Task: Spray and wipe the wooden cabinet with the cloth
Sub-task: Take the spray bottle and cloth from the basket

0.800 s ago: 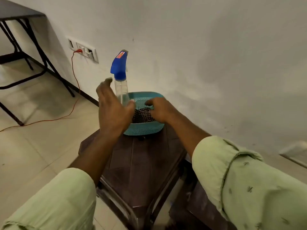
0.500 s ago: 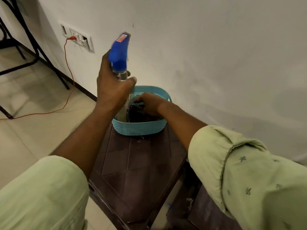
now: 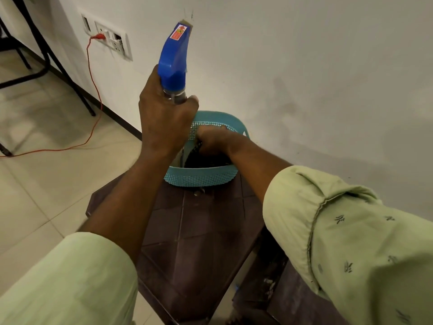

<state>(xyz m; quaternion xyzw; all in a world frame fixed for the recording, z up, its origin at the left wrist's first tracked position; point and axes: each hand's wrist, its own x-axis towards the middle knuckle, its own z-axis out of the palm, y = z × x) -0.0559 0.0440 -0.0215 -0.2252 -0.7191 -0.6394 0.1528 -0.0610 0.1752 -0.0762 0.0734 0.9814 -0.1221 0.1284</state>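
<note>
Gripping spray bottle (image 3: 174,59) at the neck with left hand (image 3: 166,123), fingers clamped round it, bottle upright, blue trigger head near the wall. Reaching into teal basket (image 3: 199,178) with right hand (image 3: 213,139), fingers curled onto the dark cloth (image 3: 206,160) lying inside. Basket sitting at far edge of dark brown top (image 3: 199,242), just beside the wall.

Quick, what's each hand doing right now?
Left hand: grips the spray bottle at its neck.
Right hand: in the basket, fingers curled on the dark cloth.
</note>
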